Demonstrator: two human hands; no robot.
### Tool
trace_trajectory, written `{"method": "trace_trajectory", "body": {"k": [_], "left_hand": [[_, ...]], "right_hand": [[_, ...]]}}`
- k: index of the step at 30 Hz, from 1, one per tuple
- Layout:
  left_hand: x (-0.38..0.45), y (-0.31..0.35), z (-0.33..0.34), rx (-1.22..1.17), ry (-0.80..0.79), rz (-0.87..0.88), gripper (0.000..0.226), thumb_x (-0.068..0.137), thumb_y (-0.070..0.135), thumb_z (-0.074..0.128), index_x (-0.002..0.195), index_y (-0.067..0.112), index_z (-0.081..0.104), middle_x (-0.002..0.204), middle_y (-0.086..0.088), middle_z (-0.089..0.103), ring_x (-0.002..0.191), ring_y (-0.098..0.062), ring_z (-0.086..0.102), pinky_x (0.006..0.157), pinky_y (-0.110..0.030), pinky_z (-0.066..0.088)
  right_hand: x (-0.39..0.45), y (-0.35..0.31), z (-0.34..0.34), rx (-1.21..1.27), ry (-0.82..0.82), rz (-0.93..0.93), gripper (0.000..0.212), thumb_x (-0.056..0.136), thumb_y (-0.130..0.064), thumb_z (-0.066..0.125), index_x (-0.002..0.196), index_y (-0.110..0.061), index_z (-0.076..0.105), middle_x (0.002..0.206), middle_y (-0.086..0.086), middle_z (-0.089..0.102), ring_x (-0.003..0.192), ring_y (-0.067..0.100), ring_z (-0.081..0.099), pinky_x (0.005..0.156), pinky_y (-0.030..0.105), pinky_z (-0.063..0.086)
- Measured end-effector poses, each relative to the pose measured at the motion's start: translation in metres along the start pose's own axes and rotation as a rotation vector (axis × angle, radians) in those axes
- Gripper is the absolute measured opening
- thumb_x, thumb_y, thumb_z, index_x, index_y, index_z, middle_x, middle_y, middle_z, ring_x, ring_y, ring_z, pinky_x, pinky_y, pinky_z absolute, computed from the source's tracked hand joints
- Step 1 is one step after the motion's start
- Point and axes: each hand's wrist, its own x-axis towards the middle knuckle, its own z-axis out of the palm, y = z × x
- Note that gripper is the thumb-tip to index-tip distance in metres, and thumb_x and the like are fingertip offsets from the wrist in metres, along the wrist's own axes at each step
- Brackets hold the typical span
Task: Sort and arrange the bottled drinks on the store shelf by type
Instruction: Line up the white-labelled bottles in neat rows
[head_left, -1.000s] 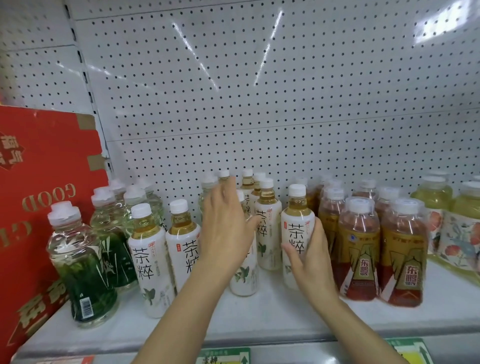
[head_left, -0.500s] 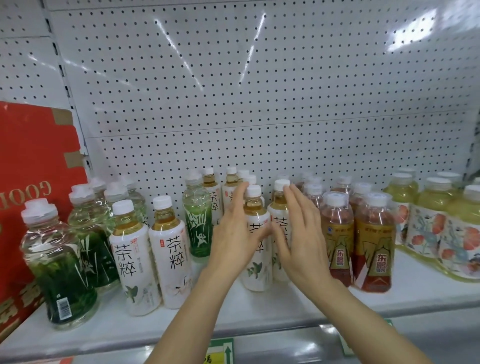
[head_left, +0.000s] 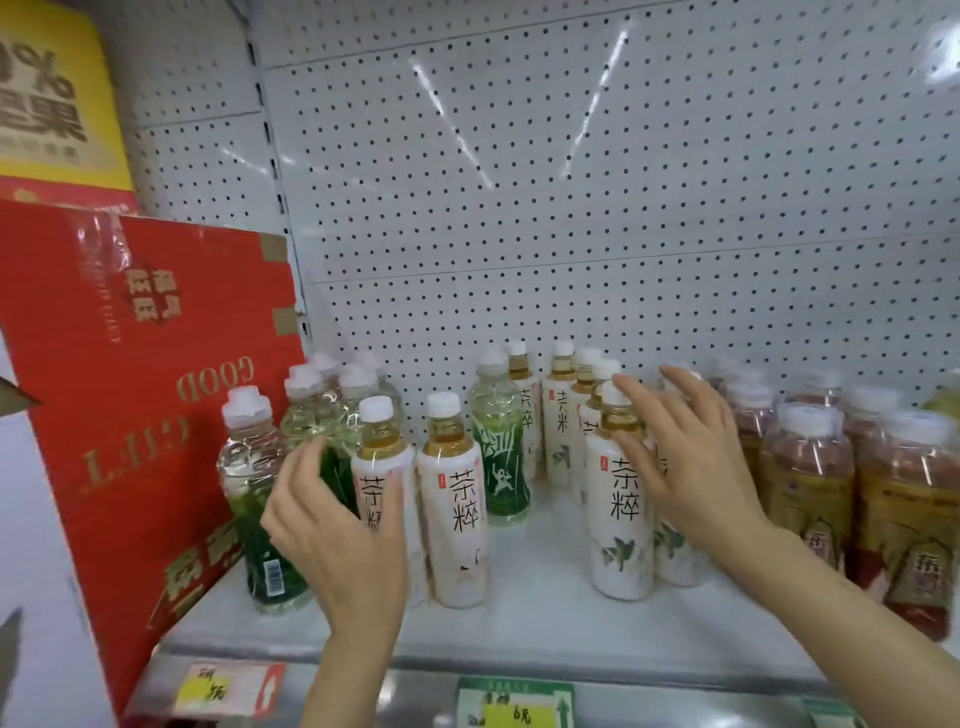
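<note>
Two hands (head_left: 337, 525), many bottles (head_left: 452, 499)

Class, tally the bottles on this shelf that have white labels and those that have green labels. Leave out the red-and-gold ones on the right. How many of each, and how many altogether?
White-label tea bottles: 8
Green-label bottles: 6 (the ones at the back are partly hidden)
Total: 14

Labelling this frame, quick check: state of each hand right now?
Left hand: curled round the white-label tea bottle at the front left, holding it.
Right hand: open, fingers spread against the white-label tea bottles on the right, gripping nothing.
</note>
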Motion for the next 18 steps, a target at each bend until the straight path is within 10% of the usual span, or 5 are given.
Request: {"method": "trace_trajectory", "body": {"k": [5,9,14,18], "left_hand": [[0.001,-0.037,-0.001,-0.147,-0.565,-0.299,0.064,0.092,0.054,0.055,0.145,0.023,0.037,0.132,0.002,0.061,0.111,-0.017,0.062,0.096,-0.045,0.052],[-0.007,-0.051,0.007,-0.234,-0.695,-0.348,0.06,0.086,0.042,0.07,0.135,0.021,0.041,0.108,0.006,0.068,0.092,-0.011,0.069,0.076,-0.036,0.061],[-0.011,-0.054,-0.002,-0.278,-0.694,-0.268,0.051,0.089,0.037,0.07,0.13,0.028,0.042,0.106,0.013,0.066,0.091,-0.006,0.068,0.062,-0.019,0.053],[-0.008,-0.054,-0.003,-0.349,-0.725,-0.28,0.053,0.09,0.037,0.067,0.135,0.028,0.039,0.109,0.02,0.061,0.096,0.001,0.062,0.069,-0.017,0.048]], "right_hand": [[-0.004,-0.006,0.004,0.001,0.038,0.048,0.051,0.096,-0.038,0.043,0.14,-0.012,0.051,0.122,0.01,0.065,0.134,0.031,0.04,0.112,0.055,0.027],[-0.009,-0.06,-0.001,0.15,0.207,-0.013,0.045,0.093,-0.026,0.057,0.134,-0.007,0.056,0.13,0.012,0.058,0.125,0.034,0.048,0.108,0.046,0.035],[-0.026,-0.149,0.037,0.768,-0.433,0.403,0.088,0.088,-0.04,0.067,0.155,-0.035,0.009,0.154,-0.021,0.02,0.143,0.0,0.019,0.118,0.031,0.022],[-0.025,-0.162,0.073,1.007,-0.424,0.637,0.068,0.08,-0.031,0.076,0.134,-0.036,0.035,0.134,-0.01,0.051,0.128,0.011,0.05,0.1,0.027,0.046]]}}
